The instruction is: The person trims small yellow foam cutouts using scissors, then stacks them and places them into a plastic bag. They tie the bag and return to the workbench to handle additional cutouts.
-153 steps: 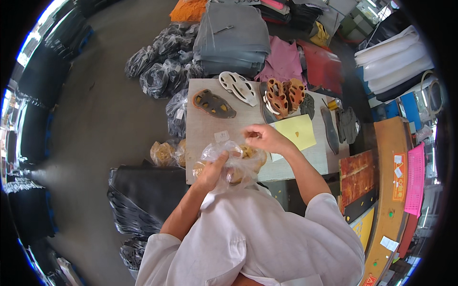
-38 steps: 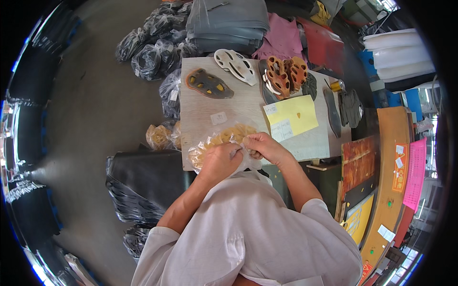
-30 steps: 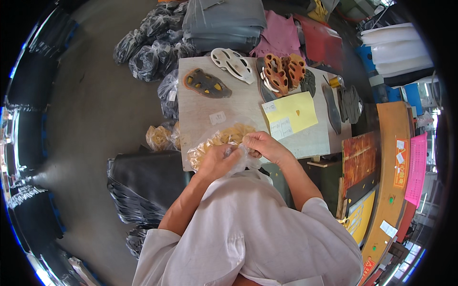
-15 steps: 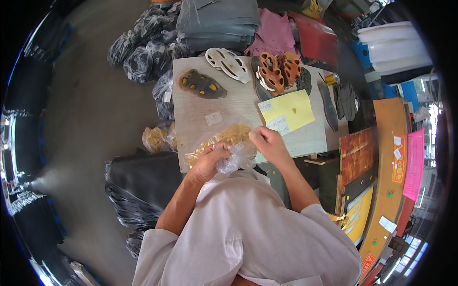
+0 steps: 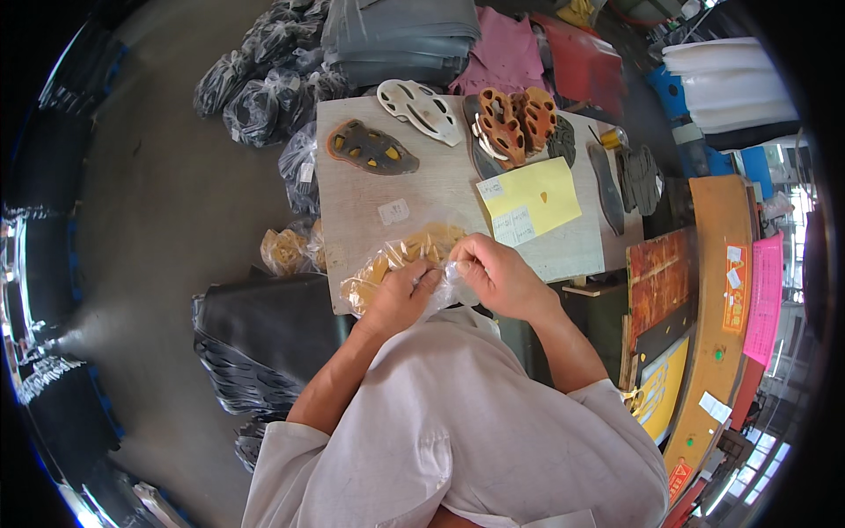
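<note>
A clear plastic bag [image 5: 368, 283] of yellow cut pieces lies at the near edge of the pale table [image 5: 352, 201], close to my body. My left hand [image 5: 398, 299] is closed on the bag's near side, with its thumb pressed on the plastic. My right hand [image 5: 503, 276] pinches the loose, crumpled end of the bag, to the right of my left hand. The fingertips of both hands are close together and partly hidden by the plastic. Beyond the bag sits a small white label [image 5: 393, 211]. A yellow sheet [image 5: 559, 201] with white labels and one small yellow piece lies to its right.
Across the table's far side are a dark sole-shaped form [image 5: 374, 148], a white cutout form [image 5: 422, 110] and orange cutout forms [image 5: 503, 132]. Black sheets [image 5: 264, 321] are stacked left of me. Bagged dark bundles [image 5: 255, 114] lie on the floor. An orange beam [image 5: 717, 264] stands right.
My right hand has moved down and closer to my left hand, gathering the bag's end. The left hand has shifted slightly right along the bag.
</note>
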The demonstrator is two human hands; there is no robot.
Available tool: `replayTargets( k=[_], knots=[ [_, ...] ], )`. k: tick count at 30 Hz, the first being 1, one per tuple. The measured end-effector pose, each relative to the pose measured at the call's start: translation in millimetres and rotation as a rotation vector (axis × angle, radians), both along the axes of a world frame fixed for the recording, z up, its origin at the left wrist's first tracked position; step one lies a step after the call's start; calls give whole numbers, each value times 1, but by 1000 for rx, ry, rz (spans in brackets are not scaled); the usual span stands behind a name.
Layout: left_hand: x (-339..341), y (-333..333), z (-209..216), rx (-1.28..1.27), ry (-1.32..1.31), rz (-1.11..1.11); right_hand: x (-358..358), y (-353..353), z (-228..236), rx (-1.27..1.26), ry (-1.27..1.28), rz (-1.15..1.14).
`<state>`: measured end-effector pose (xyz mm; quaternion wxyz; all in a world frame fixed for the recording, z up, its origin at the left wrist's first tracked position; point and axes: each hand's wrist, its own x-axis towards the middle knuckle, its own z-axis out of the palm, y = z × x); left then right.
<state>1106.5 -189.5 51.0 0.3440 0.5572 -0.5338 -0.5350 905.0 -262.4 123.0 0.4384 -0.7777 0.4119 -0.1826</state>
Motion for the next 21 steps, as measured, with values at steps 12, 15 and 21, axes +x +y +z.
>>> replayTargets(
  k=[12, 15, 21],
  knots=[
    [2, 40, 12, -303, -322, 306, -34, -27, -25, 889, -337, -31],
    [5, 49, 10, -178, -283, 283, -43, -44, -50, 878, -285, -131],
    [26, 53, 22, -91, -149, 134, -31, -49, -66, 844, -395, -225]
  ],
)
